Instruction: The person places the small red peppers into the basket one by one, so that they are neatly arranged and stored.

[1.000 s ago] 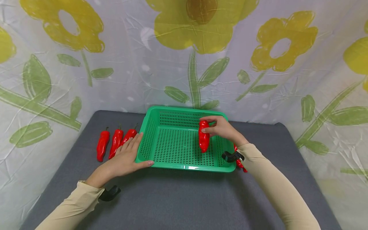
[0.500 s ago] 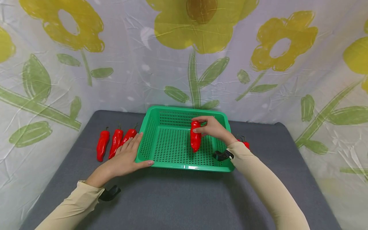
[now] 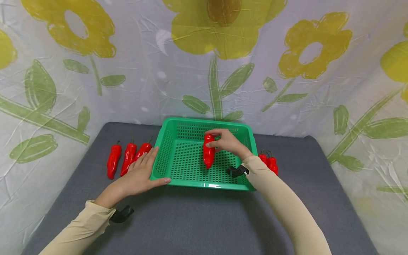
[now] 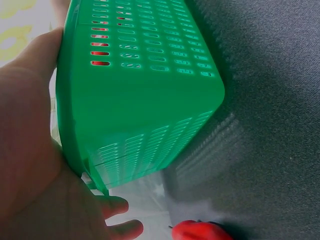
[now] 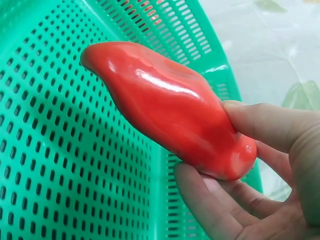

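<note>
A red chili pepper [image 3: 208, 152] is pinched near its wide end between the thumb and fingers of my right hand [image 3: 225, 142]. It hangs over the green plastic basket [image 3: 204, 185], narrow tip pointing down toward the perforated floor. Up close in the right wrist view, the pepper [image 5: 160, 100] is glossy and slightly bent. My left hand [image 3: 137, 179] rests along the basket's left rim with its fingers straight, the thumb lying at the front rim. Seen from the left wrist, the basket's corner [image 4: 145, 95] stands on the dark cloth beside that hand.
Left of the basket lie three more red peppers [image 3: 114, 161], one partly hidden by the left hand. On the right, two red peppers [image 3: 272, 164] show past the right sleeve. A flowered curtain [image 3: 153, 78] hangs behind the grey tabletop [image 3: 191, 223].
My right hand has carried the pepper leftward over the basket, uncovering more of the peppers on the right. The left hand has stayed in place.
</note>
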Action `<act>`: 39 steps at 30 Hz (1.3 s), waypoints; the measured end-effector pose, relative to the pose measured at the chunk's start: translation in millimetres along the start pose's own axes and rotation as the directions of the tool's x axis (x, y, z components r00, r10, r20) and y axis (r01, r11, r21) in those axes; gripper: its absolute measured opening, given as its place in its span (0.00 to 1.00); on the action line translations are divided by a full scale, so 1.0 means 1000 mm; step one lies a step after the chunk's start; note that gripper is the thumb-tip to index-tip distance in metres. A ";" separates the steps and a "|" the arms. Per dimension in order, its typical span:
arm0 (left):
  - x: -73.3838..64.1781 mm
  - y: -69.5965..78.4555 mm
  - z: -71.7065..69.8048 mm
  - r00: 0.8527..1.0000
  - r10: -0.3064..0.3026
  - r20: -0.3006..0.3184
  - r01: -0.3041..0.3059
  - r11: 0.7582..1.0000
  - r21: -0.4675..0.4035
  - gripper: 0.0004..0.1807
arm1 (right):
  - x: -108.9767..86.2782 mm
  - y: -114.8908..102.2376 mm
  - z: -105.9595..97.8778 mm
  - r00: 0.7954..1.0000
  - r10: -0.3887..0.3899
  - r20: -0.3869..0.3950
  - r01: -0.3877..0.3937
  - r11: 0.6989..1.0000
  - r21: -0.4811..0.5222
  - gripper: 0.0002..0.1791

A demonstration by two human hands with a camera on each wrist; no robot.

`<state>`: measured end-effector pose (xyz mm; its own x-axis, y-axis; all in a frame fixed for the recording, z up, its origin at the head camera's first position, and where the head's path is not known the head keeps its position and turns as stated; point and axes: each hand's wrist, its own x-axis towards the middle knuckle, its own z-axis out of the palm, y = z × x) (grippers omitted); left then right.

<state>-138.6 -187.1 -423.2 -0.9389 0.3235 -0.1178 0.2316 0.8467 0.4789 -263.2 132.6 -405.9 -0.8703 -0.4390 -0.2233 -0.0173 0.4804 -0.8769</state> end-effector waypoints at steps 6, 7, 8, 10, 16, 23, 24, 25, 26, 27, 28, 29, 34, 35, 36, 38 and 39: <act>0.000 0.000 0.000 1.000 0.003 -0.001 -0.003 1.000 -0.003 0.65 | 0.008 0.001 0.011 1.000 0.016 0.007 -0.016 1.000 0.007 0.28; 0.000 0.000 0.000 1.000 0.004 -0.001 -0.004 1.000 -0.003 0.65 | 0.009 0.000 0.012 1.000 0.015 0.006 -0.015 1.000 0.004 0.28; 0.000 0.000 0.000 1.000 0.004 -0.001 -0.004 1.000 -0.004 0.65 | 0.009 0.000 0.014 1.000 0.015 0.007 -0.015 1.000 0.005 0.29; -0.001 0.000 -0.001 1.000 0.004 -0.002 -0.004 1.000 -0.002 0.65 | 0.012 0.000 0.017 1.000 0.014 0.009 -0.014 1.000 0.008 0.29; 0.000 0.000 -0.001 1.000 0.002 -0.002 -0.002 1.000 -0.001 0.65 | 0.019 0.002 0.026 1.000 0.021 0.020 -0.022 1.000 0.013 0.28; 0.000 0.001 -0.001 1.000 -0.003 0.004 0.003 1.000 -0.004 0.65 | 0.028 0.003 0.037 0.998 0.043 0.045 -0.045 0.998 0.044 0.29; 0.000 0.001 -0.001 1.000 -0.004 0.004 0.004 1.000 -0.004 0.65 | 0.029 0.002 0.039 0.998 0.046 0.049 -0.049 0.997 0.051 0.29; 0.000 0.001 -0.001 1.000 -0.004 0.005 0.004 1.000 -0.003 0.65 | 0.030 0.002 0.041 0.998 0.048 0.050 -0.051 0.997 0.053 0.29; 0.000 0.001 -0.001 1.000 -0.005 0.005 0.005 1.000 -0.002 0.65 | 0.031 0.001 0.042 0.997 0.047 0.052 -0.050 0.997 0.053 0.29; 0.000 0.001 -0.001 1.000 -0.005 0.004 0.005 1.000 0.000 0.65 | 0.031 0.000 0.044 0.997 0.047 0.054 -0.049 0.997 0.052 0.29; 0.000 0.001 -0.001 1.000 -0.004 0.004 0.004 1.000 0.001 0.65 | 0.031 -0.001 0.046 0.997 0.045 0.057 -0.048 0.997 0.052 0.29; 0.000 0.001 -0.001 1.000 -0.005 0.003 0.005 1.000 0.002 0.65 | 0.032 -0.001 0.047 0.997 0.044 0.059 -0.047 0.998 0.051 0.29; 0.000 0.001 -0.001 1.000 -0.004 0.004 0.004 1.000 0.003 0.65 | 0.035 -0.003 0.052 0.997 0.041 0.062 -0.044 0.998 0.036 0.28; 0.000 0.001 -0.001 1.000 -0.004 0.004 0.004 1.000 0.004 0.65 | 0.035 -0.003 0.053 0.997 0.043 0.060 -0.045 0.998 0.036 0.28; 0.000 0.001 -0.001 1.000 -0.004 0.005 0.004 1.000 0.004 0.65 | 0.036 -0.004 0.053 0.997 0.044 0.058 -0.046 0.998 0.033 0.28; 0.000 0.001 -0.001 1.000 -0.004 0.006 0.004 1.000 0.004 0.65 | 0.038 -0.003 0.055 0.997 0.044 0.056 -0.046 0.998 0.031 0.28; 0.000 0.001 -0.001 1.000 -0.003 0.005 0.003 1.000 0.004 0.65 | 0.039 -0.003 0.055 0.997 0.045 0.057 -0.046 0.998 0.029 0.28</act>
<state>-138.5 -187.2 -421.8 -0.9383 0.3231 -0.1235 0.2300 0.8494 0.4750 -269.8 72.2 -435.6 -0.8405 -0.4599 -0.2864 0.0375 0.4780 -0.8776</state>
